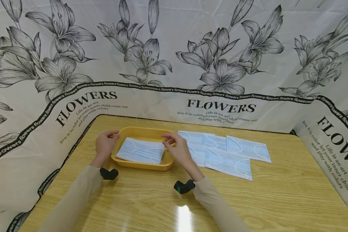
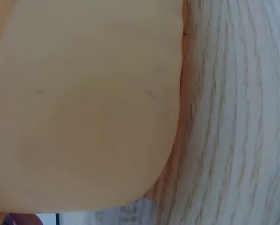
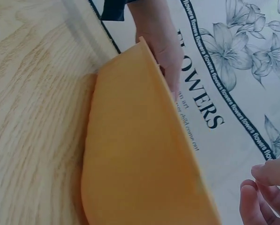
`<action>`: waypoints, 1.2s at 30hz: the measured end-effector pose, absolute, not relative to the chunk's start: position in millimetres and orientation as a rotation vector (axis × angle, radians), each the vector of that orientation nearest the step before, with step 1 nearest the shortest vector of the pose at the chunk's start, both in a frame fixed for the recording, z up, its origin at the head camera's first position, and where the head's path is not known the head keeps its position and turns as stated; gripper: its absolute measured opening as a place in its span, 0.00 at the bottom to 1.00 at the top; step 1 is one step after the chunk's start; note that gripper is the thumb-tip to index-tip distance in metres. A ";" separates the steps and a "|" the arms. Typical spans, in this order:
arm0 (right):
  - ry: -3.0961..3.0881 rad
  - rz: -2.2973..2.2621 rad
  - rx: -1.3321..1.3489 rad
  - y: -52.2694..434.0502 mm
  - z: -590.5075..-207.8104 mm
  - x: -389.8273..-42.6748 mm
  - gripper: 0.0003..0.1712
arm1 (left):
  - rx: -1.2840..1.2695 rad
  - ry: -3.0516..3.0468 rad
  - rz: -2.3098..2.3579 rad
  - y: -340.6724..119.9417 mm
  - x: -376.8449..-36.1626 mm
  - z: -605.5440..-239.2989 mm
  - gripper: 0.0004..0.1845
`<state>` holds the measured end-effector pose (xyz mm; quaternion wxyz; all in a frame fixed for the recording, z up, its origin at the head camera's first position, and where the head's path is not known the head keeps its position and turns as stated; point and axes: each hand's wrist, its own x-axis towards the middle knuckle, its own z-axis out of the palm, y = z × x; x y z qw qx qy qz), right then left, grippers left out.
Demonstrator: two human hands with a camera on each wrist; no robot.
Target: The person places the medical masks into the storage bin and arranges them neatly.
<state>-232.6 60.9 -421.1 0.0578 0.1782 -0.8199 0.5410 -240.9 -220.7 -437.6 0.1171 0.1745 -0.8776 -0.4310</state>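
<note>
A yellow plastic tray (image 1: 145,166) stands on the table and holds a stack of light blue face masks (image 1: 142,151) with white ear loops. At the tray's left rim is my left hand (image 1: 105,145), fingers loosely bent; the head view does not show clearly whether they touch the rim. My right hand (image 1: 178,149) hovers over the right rim, fingers loosely curled, with nothing visible between them. The right wrist view shows its fingertips (image 3: 254,187) beside the tray wall (image 3: 130,136). In the left wrist view the tray's side (image 2: 93,117) hides most of the left hand.
Several blue face masks (image 1: 229,162) lie flat and partly overlapping on the wooden table (image 1: 290,187), right of the tray. A white cloth (image 1: 162,106) printed with flowers and lettering hangs behind and at both sides of the table. Each wrist wears a dark device (image 1: 184,187).
</note>
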 end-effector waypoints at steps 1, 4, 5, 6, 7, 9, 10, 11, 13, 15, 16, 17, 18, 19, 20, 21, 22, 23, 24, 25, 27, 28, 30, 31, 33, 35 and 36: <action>-2.476 1.645 0.543 63.7 -419.0 -231.4 0.13 | 0.508 -2.568 -1.261 -220.4 -240.7 -437.6 0.16; -2.458 1.640 0.546 71.7 -413.5 -228.4 0.12 | 0.489 -2.560 -1.254 -220.0 -239.6 -437.4 0.16; -2.453 1.639 0.545 74.3 -412.1 -227.7 0.12 | 0.486 -2.557 -1.250 -219.9 -239.1 -437.3 0.16; -2.446 1.631 0.543 76.9 -410.8 -226.7 0.12 | 0.480 -2.553 -1.248 -219.7 -238.5 -437.1 0.16; -2.442 1.627 0.539 79.4 -409.9 -225.9 0.12 | 0.473 -2.552 -1.243 -219.5 -237.9 -437.0 0.17; -2.439 1.617 0.527 84.7 -408.5 -224.2 0.12 | 0.469 -2.554 -1.235 -219.2 -237.3 -437.2 0.17; -2.439 1.613 0.521 87.3 -408.3 -223.5 0.12 | 0.469 -2.554 -1.233 -219.0 -237.2 -437.4 0.17; -2.442 1.602 0.517 90.0 -408.4 -223.0 0.12 | 0.473 -2.558 -1.233 -219.1 -237.4 -437.9 0.17; -2.448 1.577 0.513 95.5 -408.5 -221.4 0.12 | 0.482 -2.568 -1.228 -219.1 -237.6 -438.6 0.17; -2.453 1.553 0.507 101.0 -408.7 -219.8 0.12 | 0.490 -2.571 -1.227 -219.2 -237.7 -439.2 0.17; -2.455 1.543 0.501 103.7 -408.7 -218.9 0.12 | 0.493 -2.570 -1.225 -219.2 -237.7 -439.4 0.17; -2.456 1.536 0.496 106.5 -408.5 -217.9 0.12 | 0.491 -2.572 -1.224 -219.3 -237.9 -439.4 0.17; -2.457 1.530 0.488 109.3 -408.3 -216.9 0.12 | 0.490 -2.574 -1.222 -219.4 -238.0 -439.5 0.17; -2.457 1.527 0.480 112.0 -408.1 -215.9 0.12 | 0.491 -2.575 -1.222 -219.4 -238.0 -439.5 0.17; -2.453 1.529 0.477 114.8 -408.1 -215.0 0.12 | 0.493 -2.575 -1.223 -219.4 -237.9 -439.4 0.17; -2.451 1.529 0.475 117.6 -408.1 -213.8 0.11 | 0.496 -2.575 -1.226 -219.6 -238.1 -439.5 0.17; -2.449 1.530 0.476 120.5 -408.2 -212.7 0.11 | 0.501 -2.575 -1.229 -219.7 -238.1 -439.4 0.17; -2.447 1.527 0.479 123.3 -408.3 -211.8 0.11 | 0.502 -2.575 -1.232 -219.8 -238.1 -439.3 0.18; -2.445 1.523 0.484 126.3 -408.4 -210.8 0.11 | 0.511 -2.573 -1.235 -220.1 -238.2 -439.4 0.17; -2.441 1.524 0.488 129.4 -408.6 -210.0 0.11 | 0.518 -2.570 -1.240 -220.2 -238.3 -439.3 0.17; -2.439 1.520 0.488 135.9 -408.7 -208.6 0.12 | 0.518 -2.564 -1.247 -220.5 -238.6 -438.9 0.17; -2.440 1.512 0.482 139.2 -408.7 -208.3 0.12 | 0.516 -2.562 -1.247 -220.7 -239.0 -438.9 0.17; -2.446 1.492 0.469 146.2 -408.5 -207.5 0.12 | 0.508 -2.555 -1.249 -220.9 -239.6 -438.7 0.17; -2.454 1.474 0.460 149.8 -408.7 -207.2 0.12 | 0.503 -2.553 -1.250 -220.7 -239.8 -438.6 0.17; -2.470 1.425 0.453 157.3 -409.6 -206.2 0.12 | 0.498 -2.549 -1.248 -220.3 -240.2 -438.5 0.17; -2.485 1.371 0.452 165.3 -411.1 -204.6 0.12 | 0.499 -2.548 -1.245 -219.7 -240.5 -438.6 0.17; -2.493 1.351 0.449 169.4 -412.0 -203.8 0.12 | 0.502 -2.547 -1.244 -219.3 -240.7 -438.7 0.17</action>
